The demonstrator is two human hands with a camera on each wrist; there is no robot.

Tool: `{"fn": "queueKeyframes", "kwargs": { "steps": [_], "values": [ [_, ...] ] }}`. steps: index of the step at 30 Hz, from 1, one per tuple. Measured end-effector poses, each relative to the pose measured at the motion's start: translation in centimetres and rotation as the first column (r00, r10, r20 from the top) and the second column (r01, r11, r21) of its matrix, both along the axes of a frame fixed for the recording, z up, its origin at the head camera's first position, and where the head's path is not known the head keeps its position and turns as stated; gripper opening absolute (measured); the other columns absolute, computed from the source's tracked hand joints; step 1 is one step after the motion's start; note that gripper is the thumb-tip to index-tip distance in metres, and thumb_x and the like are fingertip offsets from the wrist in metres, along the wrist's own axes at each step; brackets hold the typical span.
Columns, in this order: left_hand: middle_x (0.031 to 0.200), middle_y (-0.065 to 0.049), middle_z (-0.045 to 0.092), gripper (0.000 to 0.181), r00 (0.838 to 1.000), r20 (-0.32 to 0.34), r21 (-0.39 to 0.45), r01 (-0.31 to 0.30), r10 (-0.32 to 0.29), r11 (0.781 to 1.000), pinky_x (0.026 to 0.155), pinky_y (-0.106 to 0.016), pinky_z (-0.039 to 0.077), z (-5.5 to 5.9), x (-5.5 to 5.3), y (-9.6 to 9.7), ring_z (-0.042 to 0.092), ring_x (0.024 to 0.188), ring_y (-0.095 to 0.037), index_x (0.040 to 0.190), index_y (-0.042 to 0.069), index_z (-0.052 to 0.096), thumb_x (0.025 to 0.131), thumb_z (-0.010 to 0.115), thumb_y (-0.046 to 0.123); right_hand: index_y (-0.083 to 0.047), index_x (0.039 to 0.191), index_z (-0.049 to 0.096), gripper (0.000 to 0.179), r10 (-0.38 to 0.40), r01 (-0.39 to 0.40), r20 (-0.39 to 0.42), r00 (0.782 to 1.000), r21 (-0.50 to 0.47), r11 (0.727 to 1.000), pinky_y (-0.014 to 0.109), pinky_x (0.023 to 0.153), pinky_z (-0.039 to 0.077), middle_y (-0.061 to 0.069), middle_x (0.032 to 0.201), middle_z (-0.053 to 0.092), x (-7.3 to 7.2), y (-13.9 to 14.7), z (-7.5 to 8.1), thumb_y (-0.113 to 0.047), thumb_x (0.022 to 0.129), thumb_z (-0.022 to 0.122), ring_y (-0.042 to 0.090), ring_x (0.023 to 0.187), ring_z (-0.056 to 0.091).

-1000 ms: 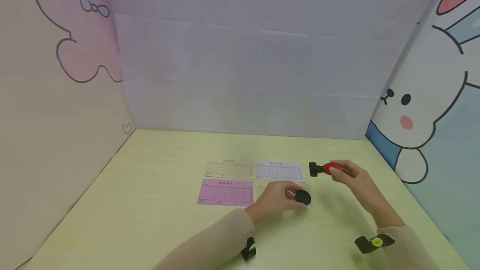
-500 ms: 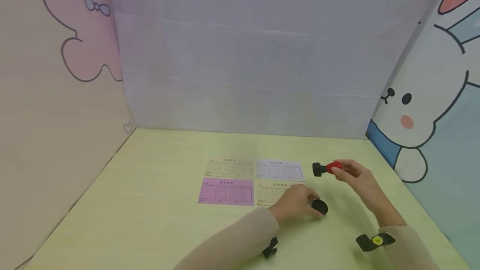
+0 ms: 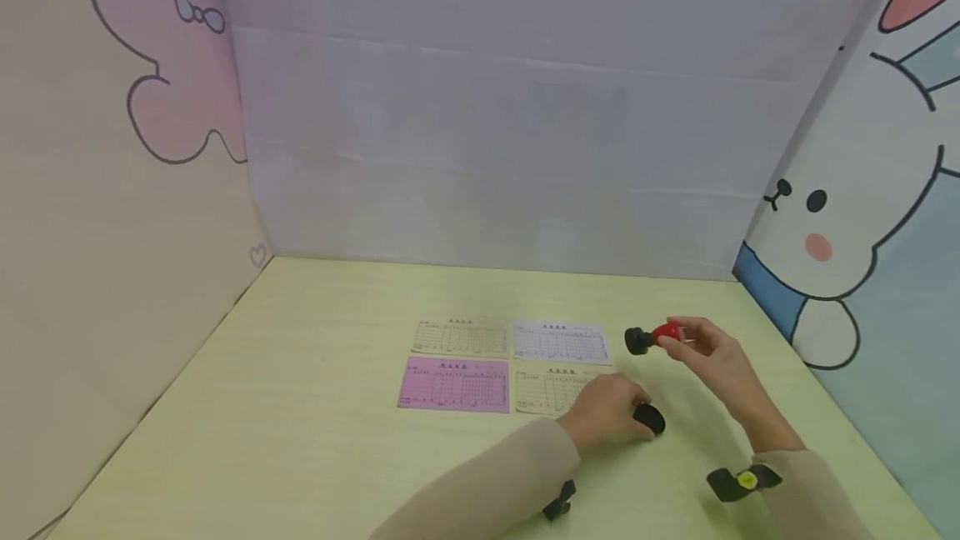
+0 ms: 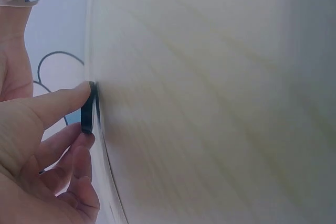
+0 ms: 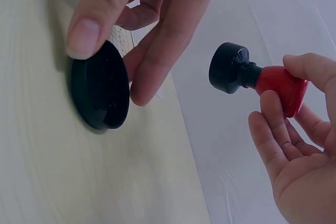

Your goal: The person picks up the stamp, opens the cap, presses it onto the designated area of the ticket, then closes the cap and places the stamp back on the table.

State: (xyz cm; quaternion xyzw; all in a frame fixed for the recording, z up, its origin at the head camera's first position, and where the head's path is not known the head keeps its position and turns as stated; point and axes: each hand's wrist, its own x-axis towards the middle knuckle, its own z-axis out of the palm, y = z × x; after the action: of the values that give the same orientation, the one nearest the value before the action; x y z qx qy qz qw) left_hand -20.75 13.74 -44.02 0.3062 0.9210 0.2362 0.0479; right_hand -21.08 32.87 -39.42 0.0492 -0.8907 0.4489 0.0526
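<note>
My right hand (image 3: 712, 361) pinches the red handle (image 5: 275, 83) of a rubber stamp (image 3: 637, 342), raised above the table at the right. The stamp lies sideways in the air, its round black head (image 5: 229, 68) toward the left. Lower down, my left hand (image 3: 606, 417) pinches a round black cap (image 5: 102, 87) between thumb and fingers. Shallow and hollow, the cap is tilted, its open side toward the right wrist camera. In the left wrist view, the cap (image 4: 88, 109) shows edge-on, close by the table surface.
Printed slips lie in a two-by-two block on the pale yellow table (image 3: 315, 440): a pale green one (image 3: 459, 338), a white one (image 3: 558, 343), a pink one (image 3: 453, 386) and a cream one (image 3: 543, 388) partly behind my left hand. Cartoon-printed side walls and a back wall enclose the table.
My left hand has moved right and slightly toward me with the cap, uncovering much of the cream slip. The right hand stays nearly in place, and the stamp's head has turned slightly.
</note>
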Motion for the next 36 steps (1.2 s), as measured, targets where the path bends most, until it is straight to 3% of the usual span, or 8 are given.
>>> {"fn": "queueKeyframes", "kwargs": {
  "steps": [9,17,28,34,36],
  "values": [
    [0.098,0.017,0.07,0.041,0.998,-0.035,-0.03,-0.047,0.046,0.998,0.078,-0.011,0.043,0.3,0.3,0.0,0.058,0.088,0.003,0.115,0.023,0.077,0.078,0.087,0.038,-0.008,0.143,0.05,0.057,-0.019,0.019,0.001,1.0,0.049,0.999,0.028,0.076,0.049,0.015,0.125,0.061,-0.2,-0.5,0.0,-0.04,0.099,0.064,0.003,0.092,0.059],
    [0.102,0.016,0.069,0.05,0.997,-0.065,-0.036,-0.038,0.036,0.999,0.077,-0.012,0.043,0.5,0.4,-0.2,0.057,0.089,0.002,0.118,0.022,0.075,0.075,0.089,0.042,-0.009,0.141,0.052,0.055,-0.005,0.011,-0.071,0.997,0.083,0.996,0.023,0.072,0.051,0.017,0.123,0.063,-0.3,-1.1,0.3,-0.038,0.097,0.067,0.004,0.09,0.06],
    [0.105,0.014,0.07,0.049,1.0,0.022,0.078,-0.015,0.014,0.997,0.077,-0.012,0.045,0.8,-0.1,-1.0,0.059,0.091,0.002,0.121,0.021,0.074,0.078,0.087,0.04,-0.015,0.14,0.054,0.049,0.025,-0.011,-0.149,0.989,0.09,0.996,0.021,0.071,0.052,0.017,0.12,0.064,-0.9,-1.1,-0.2,-0.035,0.098,0.067,0.008,0.089,0.062],
    [0.107,0.013,0.071,0.041,0.995,0.086,0.179,0.036,-0.052,0.983,0.08,-0.012,0.046,1.0,0.0,-2.7,0.061,0.095,0.003,0.119,0.018,0.074,0.082,0.084,0.032,-0.013,0.137,0.057,0.046,0.025,-0.013,-0.151,0.988,0.085,0.996,0.022,0.071,0.051,0.014,0.119,0.065,-0.9,-1.6,0.0,-0.035,0.098,0.067,0.009,0.088,0.062],
    [0.107,0.014,0.071,0.039,0.994,0.08,0.192,0.054,-0.07,0.98,0.081,-0.011,0.045,0.8,-0.1,-3.4,0.061,0.095,0.003,0.118,0.019,0.074,0.082,0.083,0.031,-0.013,0.137,0.057,0.046,0.03,-0.019,-0.148,0.989,0.076,0.997,0.022,0.071,0.052,0.014,0.119,0.065,-0.9,-1.8,0.1,-0.035,0.098,0.067,0.01,0.088,0.062]
  ]
}}
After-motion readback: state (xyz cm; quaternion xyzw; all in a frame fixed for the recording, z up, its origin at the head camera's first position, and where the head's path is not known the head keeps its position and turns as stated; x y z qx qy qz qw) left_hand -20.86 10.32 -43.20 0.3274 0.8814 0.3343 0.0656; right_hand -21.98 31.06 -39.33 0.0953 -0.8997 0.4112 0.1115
